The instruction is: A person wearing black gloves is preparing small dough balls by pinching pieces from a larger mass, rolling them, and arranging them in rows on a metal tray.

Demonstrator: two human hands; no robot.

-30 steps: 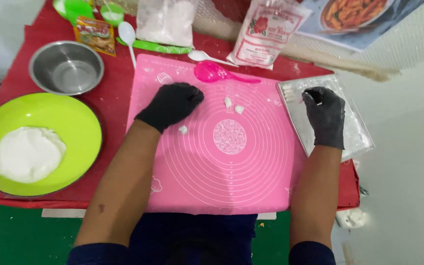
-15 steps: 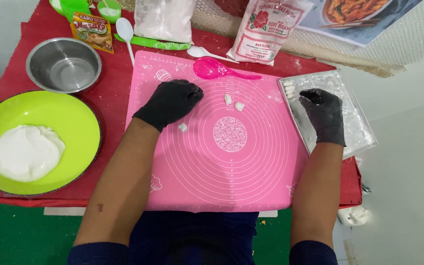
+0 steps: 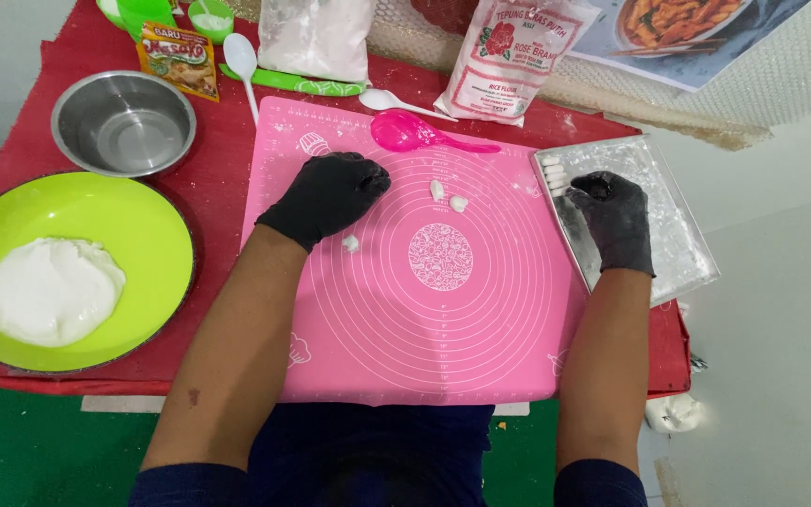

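two black-gloved hands worked over a pink mat (image 3: 443,319) on the red surface (image 3: 218,188). the left hand (image 3: 328,192) was curled in a loose fist, knuckles resting on the mat; whether its grip held anything could not be told. the right hand (image 3: 615,218) lay over the metal tray (image 3: 673,202), fingers bent down to the tray floor, touching it just beside a short row of white dough bits (image 3: 553,174) at the tray's near-left corner; its grip looked pinched, contents hidden. behind the mat stood a clear bag (image 3: 316,38) of white powder and a white flour bag (image 3: 509,56) with red print, and a small orange sachet (image 3: 177,58) lay further left. one dough lump (image 3: 351,244) lay just beside the left wrist, two more pieces (image 3: 448,195) lay between the hands.
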